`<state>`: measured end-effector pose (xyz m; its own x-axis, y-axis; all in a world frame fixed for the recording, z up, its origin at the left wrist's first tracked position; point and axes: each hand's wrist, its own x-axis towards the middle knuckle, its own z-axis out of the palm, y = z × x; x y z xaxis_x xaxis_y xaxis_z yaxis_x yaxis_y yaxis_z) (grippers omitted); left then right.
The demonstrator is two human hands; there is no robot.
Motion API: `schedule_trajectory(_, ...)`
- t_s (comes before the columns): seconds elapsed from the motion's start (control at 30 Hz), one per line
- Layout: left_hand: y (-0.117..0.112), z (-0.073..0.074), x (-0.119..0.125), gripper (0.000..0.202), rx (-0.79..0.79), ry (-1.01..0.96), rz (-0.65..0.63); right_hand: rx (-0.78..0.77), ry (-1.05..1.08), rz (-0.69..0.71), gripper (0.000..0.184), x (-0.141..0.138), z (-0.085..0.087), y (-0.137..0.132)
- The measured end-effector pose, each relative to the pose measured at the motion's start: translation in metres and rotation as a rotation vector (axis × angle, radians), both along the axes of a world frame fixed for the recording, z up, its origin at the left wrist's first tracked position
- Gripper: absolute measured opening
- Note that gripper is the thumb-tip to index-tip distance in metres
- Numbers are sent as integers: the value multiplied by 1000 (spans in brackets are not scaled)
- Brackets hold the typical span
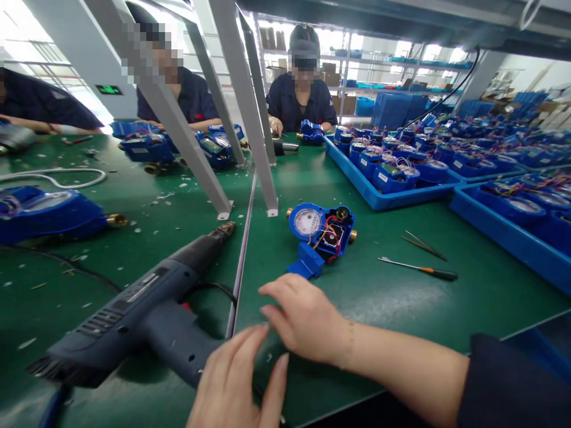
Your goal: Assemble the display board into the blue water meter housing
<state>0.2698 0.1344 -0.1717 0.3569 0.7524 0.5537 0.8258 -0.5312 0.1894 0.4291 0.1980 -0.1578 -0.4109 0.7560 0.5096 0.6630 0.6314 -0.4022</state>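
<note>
My left hand (pixel 238 380) is at the bottom middle, beside the handle of a grey heat gun (pixel 147 315). Its fingers are extended, with the thumb apart and nothing between them. Just above and to the right, my right hand (pixel 307 321) reaches in over the green bench, fingers loosely stretched and holding nothing visible. Beyond its fingertips lies a blue water meter (pixel 307 221) with a round dial and brass ends. Red, yellow and black wires show in its uncovered compartment. A blue cover piece (pixel 307 261) rests against its near side.
A screwdriver (pixel 419 269) and tweezers (pixel 426 245) lie at right. Blue trays (pixel 379 201) of wired meters fill the far right. Grey metal posts (pixel 263 148) rise from the bench. Another meter (pixel 49 214) lies left among scraps. Several co-workers (pixel 301 98) sit opposite.
</note>
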Motion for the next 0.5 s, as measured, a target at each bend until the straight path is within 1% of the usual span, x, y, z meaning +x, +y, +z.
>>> schedule_trajectory(0.07,34,9,23,56,-138,52,106,42,10,-143,22,60,-13,-12)
schedule_trajectory(0.13,68,10,42,67,-407,153,175,75,-17,-323,26,122,-28,-21)
schedule_trajectory(0.2,97,7,54,70,-508,186,209,73,-80,-483,35,181,-43,-28)
schedule_trajectory(0.27,115,3,60,63,-552,197,235,48,-153,-576,43,230,-59,-34)
schedule_trajectory(0.3,119,2,62,58,-564,197,249,31,-187,-598,44,249,-67,-37)
schedule_trajectory(0.37,115,0,69,50,-573,184,273,-4,-243,-606,44,277,-81,-41)
schedule_trajectory(0.43,100,-2,80,46,-565,154,299,-30,-279,-598,44,292,-89,-43)
schedule_trajectory(0.5,76,-5,96,43,-551,107,345,-45,-300,-594,44,298,-91,-45)
